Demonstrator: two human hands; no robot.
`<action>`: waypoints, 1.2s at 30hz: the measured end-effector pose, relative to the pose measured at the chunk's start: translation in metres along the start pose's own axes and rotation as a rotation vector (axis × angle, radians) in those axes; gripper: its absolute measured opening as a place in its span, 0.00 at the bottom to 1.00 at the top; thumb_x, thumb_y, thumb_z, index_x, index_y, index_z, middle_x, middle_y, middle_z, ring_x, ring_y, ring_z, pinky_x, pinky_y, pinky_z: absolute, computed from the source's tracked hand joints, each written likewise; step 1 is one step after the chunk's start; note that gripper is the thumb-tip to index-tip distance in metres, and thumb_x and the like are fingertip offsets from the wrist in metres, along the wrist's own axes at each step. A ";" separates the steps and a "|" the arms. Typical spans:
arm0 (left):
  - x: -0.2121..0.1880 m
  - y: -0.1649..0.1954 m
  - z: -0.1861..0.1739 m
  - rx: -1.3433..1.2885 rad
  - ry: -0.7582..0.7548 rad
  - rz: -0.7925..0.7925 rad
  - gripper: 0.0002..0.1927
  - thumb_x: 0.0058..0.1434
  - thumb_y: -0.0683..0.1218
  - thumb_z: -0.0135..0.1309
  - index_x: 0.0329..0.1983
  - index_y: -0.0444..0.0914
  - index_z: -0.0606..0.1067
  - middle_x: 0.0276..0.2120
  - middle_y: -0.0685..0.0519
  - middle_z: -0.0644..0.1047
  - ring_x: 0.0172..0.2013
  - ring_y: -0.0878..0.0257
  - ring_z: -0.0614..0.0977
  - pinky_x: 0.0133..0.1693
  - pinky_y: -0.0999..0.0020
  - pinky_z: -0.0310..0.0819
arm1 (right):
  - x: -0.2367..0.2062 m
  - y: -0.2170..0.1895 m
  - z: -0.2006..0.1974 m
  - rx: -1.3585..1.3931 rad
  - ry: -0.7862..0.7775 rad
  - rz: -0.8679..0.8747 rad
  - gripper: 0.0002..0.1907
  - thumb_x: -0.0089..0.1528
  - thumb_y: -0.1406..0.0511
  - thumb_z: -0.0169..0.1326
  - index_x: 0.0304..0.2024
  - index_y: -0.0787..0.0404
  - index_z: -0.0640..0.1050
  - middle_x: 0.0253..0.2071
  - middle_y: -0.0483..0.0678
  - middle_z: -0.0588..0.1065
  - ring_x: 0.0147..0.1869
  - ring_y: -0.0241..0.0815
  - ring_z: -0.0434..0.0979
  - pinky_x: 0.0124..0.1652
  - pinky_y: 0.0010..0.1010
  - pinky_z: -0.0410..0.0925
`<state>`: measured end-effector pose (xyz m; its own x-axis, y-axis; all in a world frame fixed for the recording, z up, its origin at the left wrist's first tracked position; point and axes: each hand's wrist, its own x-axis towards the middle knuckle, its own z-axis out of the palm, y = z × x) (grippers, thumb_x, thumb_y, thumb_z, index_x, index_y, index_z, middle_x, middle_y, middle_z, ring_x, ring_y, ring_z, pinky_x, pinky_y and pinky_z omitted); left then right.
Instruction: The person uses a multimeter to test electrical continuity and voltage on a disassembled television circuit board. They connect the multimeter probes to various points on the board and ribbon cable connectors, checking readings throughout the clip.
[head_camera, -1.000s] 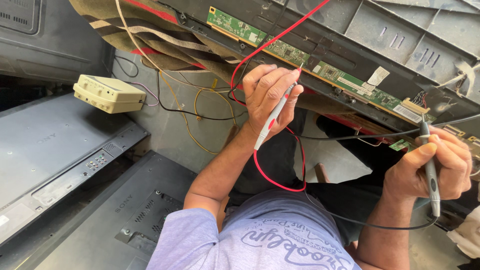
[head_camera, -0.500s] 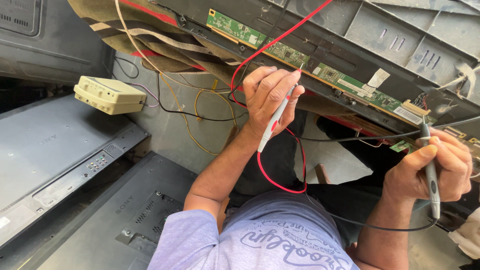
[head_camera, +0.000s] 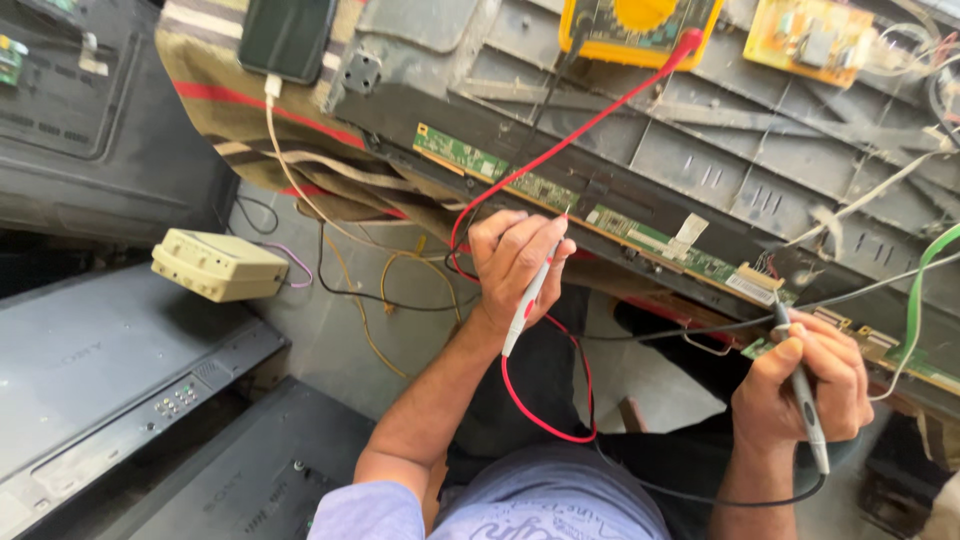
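Left hand (head_camera: 515, 265) is closed around a red-tipped test probe (head_camera: 528, 300), whose tip is pressed onto the long green circuit strip (head_camera: 560, 195) at the edge of the opened screen panel (head_camera: 700, 130). Right hand (head_camera: 800, 385) is wrapped around a grey probe (head_camera: 803, 390), its tip touching the same strip near a connector further right. Both leads are run up to the yellow meter (head_camera: 640, 25). 2 points appear to be under measurement; a steady contact seems required next.
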<state>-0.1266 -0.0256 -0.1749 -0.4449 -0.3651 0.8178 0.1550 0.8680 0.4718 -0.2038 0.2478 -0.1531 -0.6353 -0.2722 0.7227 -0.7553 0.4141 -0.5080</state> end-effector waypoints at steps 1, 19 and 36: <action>0.000 0.000 0.000 0.001 0.000 -0.002 0.16 0.65 0.41 0.64 0.54 0.38 0.75 0.44 0.52 0.79 0.47 0.53 0.75 0.52 0.60 0.68 | 0.000 0.000 0.000 0.001 -0.001 0.002 0.07 0.78 0.71 0.55 0.45 0.69 0.73 0.43 0.58 0.80 0.50 0.54 0.85 0.51 0.37 0.78; 0.000 0.004 -0.004 0.019 -0.021 -0.009 0.17 0.65 0.41 0.65 0.55 0.38 0.75 0.45 0.52 0.79 0.48 0.52 0.76 0.54 0.60 0.68 | 0.001 -0.001 -0.001 -0.022 0.003 -0.013 0.09 0.78 0.70 0.55 0.43 0.69 0.74 0.42 0.59 0.79 0.49 0.55 0.85 0.50 0.37 0.78; 0.003 0.005 -0.008 -0.087 -0.026 -0.045 0.13 0.70 0.44 0.60 0.54 0.37 0.74 0.44 0.52 0.78 0.46 0.55 0.79 0.54 0.55 0.71 | -0.002 0.008 -0.001 -0.005 0.028 -0.031 0.12 0.78 0.69 0.58 0.41 0.70 0.73 0.41 0.59 0.78 0.46 0.58 0.86 0.47 0.41 0.79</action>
<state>-0.1198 -0.0248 -0.1677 -0.4761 -0.3928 0.7868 0.2100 0.8181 0.5354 -0.2088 0.2523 -0.1581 -0.6070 -0.2609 0.7507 -0.7736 0.4104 -0.4829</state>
